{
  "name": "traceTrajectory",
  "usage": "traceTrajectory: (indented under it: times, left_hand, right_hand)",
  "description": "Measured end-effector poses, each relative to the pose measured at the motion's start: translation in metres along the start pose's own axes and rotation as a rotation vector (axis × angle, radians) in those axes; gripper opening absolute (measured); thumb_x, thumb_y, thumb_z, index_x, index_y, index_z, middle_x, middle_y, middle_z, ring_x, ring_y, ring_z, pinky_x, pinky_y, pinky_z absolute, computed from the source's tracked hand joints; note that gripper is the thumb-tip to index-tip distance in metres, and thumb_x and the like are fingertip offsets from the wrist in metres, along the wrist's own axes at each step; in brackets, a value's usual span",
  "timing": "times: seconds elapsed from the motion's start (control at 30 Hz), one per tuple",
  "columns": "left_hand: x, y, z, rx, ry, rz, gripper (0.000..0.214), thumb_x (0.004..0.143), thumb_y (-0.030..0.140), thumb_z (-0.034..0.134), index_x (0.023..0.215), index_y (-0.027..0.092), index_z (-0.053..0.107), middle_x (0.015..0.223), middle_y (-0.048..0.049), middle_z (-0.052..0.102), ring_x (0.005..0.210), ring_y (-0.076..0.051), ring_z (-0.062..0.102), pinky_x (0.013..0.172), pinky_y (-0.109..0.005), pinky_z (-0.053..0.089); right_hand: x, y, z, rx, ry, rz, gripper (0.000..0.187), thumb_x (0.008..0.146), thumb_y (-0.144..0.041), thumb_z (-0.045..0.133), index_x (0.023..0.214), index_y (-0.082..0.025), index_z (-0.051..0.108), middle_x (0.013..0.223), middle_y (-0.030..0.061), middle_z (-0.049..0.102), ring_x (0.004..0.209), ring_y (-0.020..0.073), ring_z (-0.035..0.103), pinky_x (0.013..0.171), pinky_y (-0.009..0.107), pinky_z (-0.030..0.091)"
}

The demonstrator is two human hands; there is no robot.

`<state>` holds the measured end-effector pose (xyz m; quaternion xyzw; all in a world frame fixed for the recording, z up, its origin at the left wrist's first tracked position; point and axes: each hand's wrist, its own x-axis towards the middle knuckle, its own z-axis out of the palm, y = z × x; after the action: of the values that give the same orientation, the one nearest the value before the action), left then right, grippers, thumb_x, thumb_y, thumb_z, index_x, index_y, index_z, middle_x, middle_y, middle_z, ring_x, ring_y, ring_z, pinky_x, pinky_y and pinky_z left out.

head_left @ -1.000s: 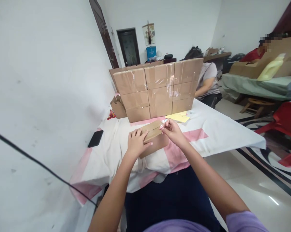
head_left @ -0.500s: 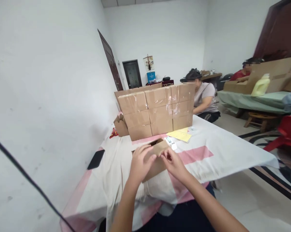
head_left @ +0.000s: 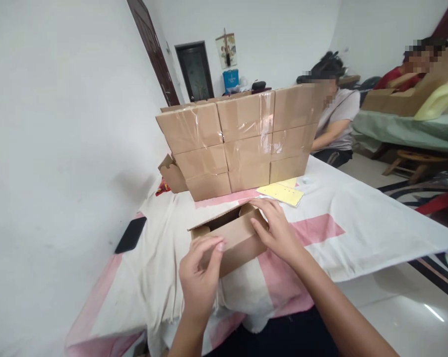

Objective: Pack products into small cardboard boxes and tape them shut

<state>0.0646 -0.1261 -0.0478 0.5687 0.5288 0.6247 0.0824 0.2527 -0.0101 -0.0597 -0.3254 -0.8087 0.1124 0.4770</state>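
A small brown cardboard box (head_left: 242, 250) rests on the cloth-covered table in front of me, with its top partly open and a dark gap behind the front panel. My left hand (head_left: 201, 265) is at its front left corner, fingers curled and thumb tip close to the index fingertip against the panel. On the right end, my right hand (head_left: 278, 230) grips the box, with fingers over the top edge and thumb on the front panel. Inner end flaps show at both sides of the opening.
Behind the box stands a taped stack of cartons (head_left: 246, 144). A yellow sheet (head_left: 281, 193) lies before it. A black phone (head_left: 131, 235) is at left on the tablecloth (head_left: 164, 267). One person (head_left: 337, 114) sits behind the stack; another (head_left: 402, 77) is farther right.
My hands have moved apart, the right one to the box's right end and the left one to its front left. More of the box's opening now shows. The view has tilted down.
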Motion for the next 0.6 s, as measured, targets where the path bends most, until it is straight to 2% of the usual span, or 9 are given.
traceTrajectory:
  times: [0.07, 0.17, 0.23, 0.3, 0.47, 0.6]
  left_hand:
    - [0.008, -0.001, 0.000, 0.058, -0.040, -0.050, 0.011, 0.094, 0.030, 0.068, 0.096, 0.026, 0.078, 0.093, -0.0025, 0.078, 0.090, -0.019, 0.072, 0.087, -0.034, 0.056]
    - [0.023, -0.004, -0.001, 0.131, -0.081, -0.043, 0.012, 0.093, 0.033, 0.069, 0.091, 0.026, 0.078, 0.091, -0.0020, 0.078, 0.089, -0.019, 0.072, 0.086, -0.034, 0.056]
    - [0.033, -0.007, -0.002, 0.170, -0.108, -0.039, 0.012, 0.091, 0.033, 0.069, 0.087, 0.026, 0.078, 0.088, -0.0012, 0.078, 0.088, -0.019, 0.072, 0.086, -0.034, 0.056]
    - [0.044, -0.009, -0.003, 0.202, -0.155, -0.077, 0.012, 0.089, 0.034, 0.070, 0.084, 0.027, 0.078, 0.087, -0.0003, 0.078, 0.087, -0.019, 0.072, 0.087, -0.034, 0.055]
    - [0.071, -0.012, 0.009, 0.097, -0.419, -0.336, 0.015, 0.082, 0.039, 0.074, 0.082, 0.025, 0.080, 0.086, -0.0019, 0.081, 0.085, -0.021, 0.075, 0.084, -0.034, 0.058]
    - [0.083, -0.019, 0.026, 0.077, -0.539, -0.469, 0.016, 0.082, 0.039, 0.075, 0.083, 0.024, 0.080, 0.089, -0.0031, 0.081, 0.087, -0.022, 0.075, 0.082, -0.032, 0.058]
  right_hand:
    - [0.012, 0.007, 0.001, -0.021, -0.096, -0.030, 0.043, 0.098, -0.019, 0.055, 0.141, -0.028, 0.055, 0.139, 0.0097, 0.065, 0.135, 0.0340, 0.051, 0.110, 0.060, 0.043]
    - [0.017, 0.014, 0.008, -0.004, -0.182, -0.064, 0.033, 0.100, -0.018, 0.052, 0.130, -0.028, 0.064, 0.132, 0.0080, 0.070, 0.132, 0.0320, 0.056, 0.109, 0.057, 0.044]
    - [0.013, 0.017, 0.015, 0.036, -0.178, -0.048, 0.029, 0.101, -0.017, 0.050, 0.122, -0.027, 0.067, 0.124, 0.0072, 0.073, 0.127, 0.0304, 0.059, 0.106, 0.054, 0.046]
    - [0.009, 0.020, 0.020, 0.086, -0.156, 0.002, 0.032, 0.100, -0.013, 0.048, 0.122, -0.026, 0.066, 0.121, 0.0068, 0.074, 0.124, 0.0294, 0.061, 0.104, 0.052, 0.048]
    - [0.005, 0.023, 0.025, 0.157, -0.113, 0.093, 0.041, 0.094, -0.008, 0.048, 0.125, -0.028, 0.064, 0.120, 0.0062, 0.073, 0.118, 0.0290, 0.063, 0.101, 0.051, 0.052]
    - [0.002, 0.025, 0.027, 0.183, -0.073, 0.144, 0.045, 0.092, -0.008, 0.049, 0.128, -0.030, 0.063, 0.121, 0.0054, 0.074, 0.120, 0.0293, 0.065, 0.102, 0.051, 0.052]
